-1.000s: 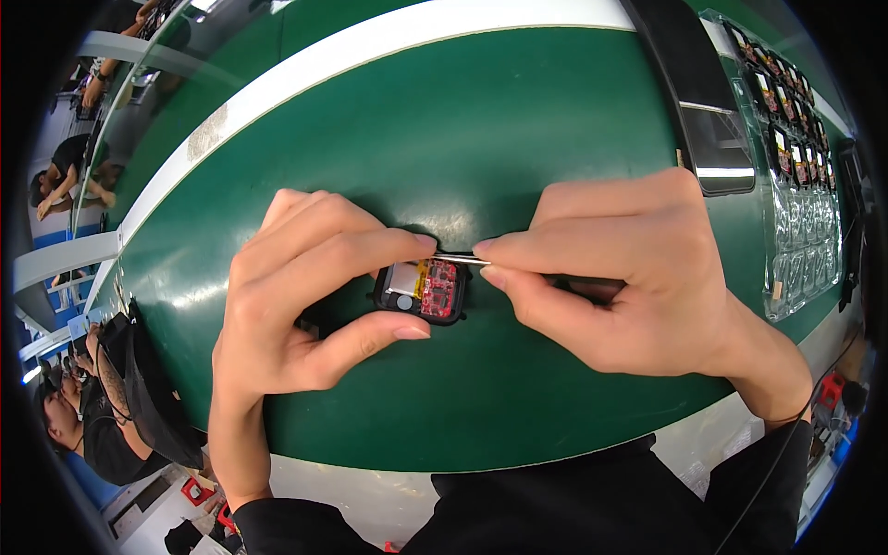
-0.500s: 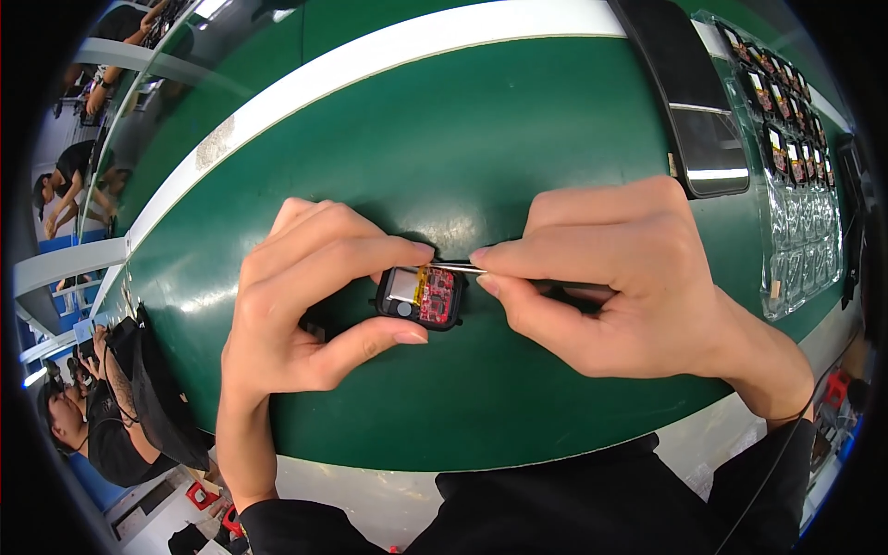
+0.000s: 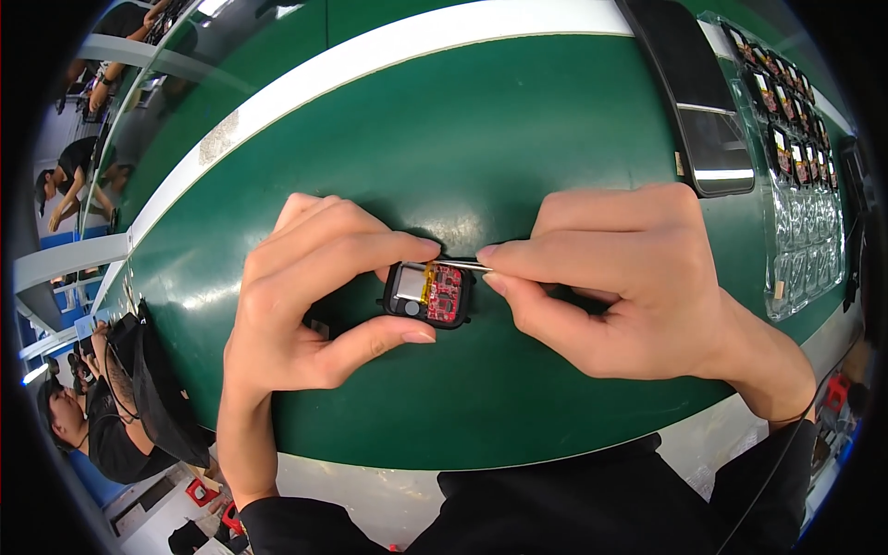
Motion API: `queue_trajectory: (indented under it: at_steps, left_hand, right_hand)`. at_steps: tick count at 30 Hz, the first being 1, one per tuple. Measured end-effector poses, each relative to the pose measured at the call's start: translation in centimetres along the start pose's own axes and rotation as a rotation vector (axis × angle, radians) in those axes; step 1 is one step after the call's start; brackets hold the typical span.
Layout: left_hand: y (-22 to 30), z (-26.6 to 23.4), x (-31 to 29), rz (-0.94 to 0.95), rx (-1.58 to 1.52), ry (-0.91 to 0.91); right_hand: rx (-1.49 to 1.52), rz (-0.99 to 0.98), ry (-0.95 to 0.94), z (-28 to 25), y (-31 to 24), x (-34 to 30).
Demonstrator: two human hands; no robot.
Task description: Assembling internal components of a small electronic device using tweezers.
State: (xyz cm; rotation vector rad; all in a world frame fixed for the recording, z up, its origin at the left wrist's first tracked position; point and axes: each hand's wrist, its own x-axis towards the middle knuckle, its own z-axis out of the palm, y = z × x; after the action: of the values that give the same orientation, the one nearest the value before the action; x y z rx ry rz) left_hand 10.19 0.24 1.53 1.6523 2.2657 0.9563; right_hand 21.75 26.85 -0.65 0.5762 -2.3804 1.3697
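A small black square device casing (image 3: 460, 321) lies with its open side up, between the thumb and fingers of my left hand (image 3: 310, 291). Inside it show a silver battery cell (image 3: 411, 281), a strip of yellow tape (image 3: 429, 287) and a red circuit board (image 3: 448, 294). My right hand (image 3: 615, 277) pinches a pair of thin metal tweezers (image 3: 465, 265) between thumb and forefinger. The tweezers' tip reaches the casing's upper edge beside my left forefinger; what it touches there is too small to make out.
The green work table (image 3: 407, 407) spreads under my hands. At the far right stands a clear plastic tray (image 3: 803, 250) with several similar devices in its upper pockets. Left of that tray lies a flat black panel (image 3: 708, 139). A co-worker (image 3: 102, 416) sits at the left edge.
Both hands and the casing sit slightly farther right in the picture, as do the table's fittings. The grip on the casing and on the tweezers is the same.
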Motion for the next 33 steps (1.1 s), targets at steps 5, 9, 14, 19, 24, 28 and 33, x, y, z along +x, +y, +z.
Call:
queue_trajectory:
  at_steps: [5,9,14,19,24,28,33]
  left_hand:
    - [0.0,0.0,0.1,0.007,0.014,0.003]
    - [0.1,-0.1,0.2,-0.003,0.012,-0.003]
    - [-0.1,0.0,0.1,-0.006,0.010,0.000]
    - [0.0,0.1,0.2,-0.007,0.013,0.010]
    - [0.2,0.0,0.0,-0.016,0.015,0.003]
    - [0.1,0.0,0.1,-0.012,0.008,0.010]
    - [1.1,0.0,0.6,-0.126,-0.024,0.012]
  right_hand:
    - [-0.025,-0.018,-0.006,0.1,0.0,-0.1]
    - [-0.044,-0.024,-0.017,0.0,0.1,-0.1]
    - [-0.053,-0.034,-0.021,0.0,0.0,-0.1]
    - [-0.046,-0.044,-0.036,0.0,0.1,-0.1]
    - [-0.116,-0.043,-0.038,0.2,-0.3,-0.5]
    - [-0.079,-0.046,-0.003,0.1,-0.3,-0.3]
    - [0.003,0.054,0.115,-0.5,0.1,0.2]
